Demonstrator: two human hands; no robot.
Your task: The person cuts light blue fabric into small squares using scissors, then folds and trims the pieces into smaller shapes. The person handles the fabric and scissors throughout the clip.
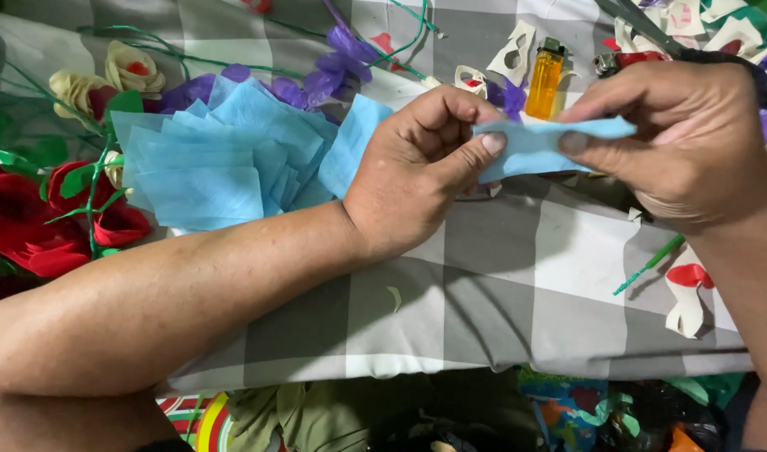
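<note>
A small light-blue paper strip (534, 146) is stretched between both hands above a grey-and-white checked cloth (501, 285). My left hand (417, 172) pinches its left end with thumb and curled fingers. My right hand (676, 138) pinches its right end between thumb and forefinger. A pile of several cut light-blue paper squares (233, 155) lies on the cloth just left of my left hand, partly behind my wrist.
Red paper roses (32, 218) and cream ones (107, 79) with green stems lie at the left. Purple petals (333, 63), a yellow lighter (544, 79), white paper scraps (685, 297) and a green stem piece (647, 266) lie around. Clutter sits below the cloth's front edge.
</note>
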